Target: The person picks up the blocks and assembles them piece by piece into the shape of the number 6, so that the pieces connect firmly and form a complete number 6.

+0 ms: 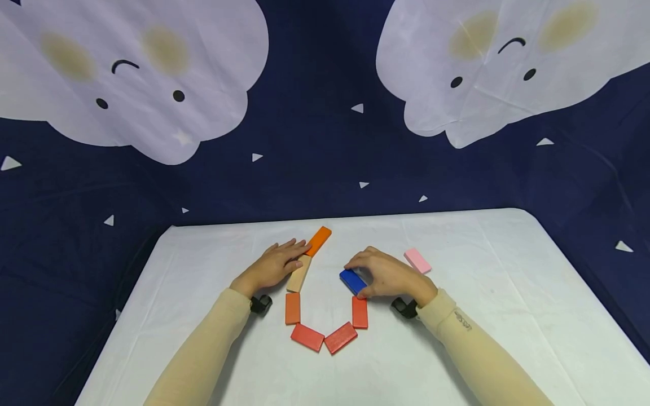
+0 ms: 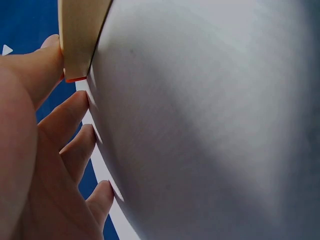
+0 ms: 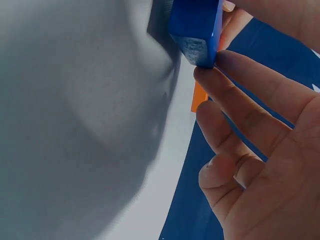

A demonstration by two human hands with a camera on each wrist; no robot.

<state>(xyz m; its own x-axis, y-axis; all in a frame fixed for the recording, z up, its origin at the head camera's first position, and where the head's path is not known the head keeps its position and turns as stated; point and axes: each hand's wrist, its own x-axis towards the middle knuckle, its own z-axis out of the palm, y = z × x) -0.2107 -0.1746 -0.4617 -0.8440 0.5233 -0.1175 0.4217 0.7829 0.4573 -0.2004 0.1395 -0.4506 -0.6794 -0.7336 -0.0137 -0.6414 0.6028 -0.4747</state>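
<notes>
My right hand (image 1: 383,273) pinches a blue block (image 1: 353,281) between thumb and fingertips, its near end by the top of an upright-pointing red block (image 1: 360,313). In the right wrist view the blue block (image 3: 195,30) meets the fingertips at one end. My left hand (image 1: 274,264) rests with fingers stretched out, the thumb touching a bare-wood block (image 1: 298,274) and the index finger at an orange block (image 1: 319,241). In the left wrist view the thumb lies along the wooden block (image 2: 82,37), with the other fingertips on the cloth.
Below the wooden block, a darker orange block (image 1: 292,308) and two slanted red blocks, one left (image 1: 307,337) and one right (image 1: 341,338), continue a curved line. A pink block (image 1: 417,261) lies beyond my right wrist. White cloth covers the table (image 1: 203,248); a dark cloud-print curtain (image 1: 315,113) hangs behind.
</notes>
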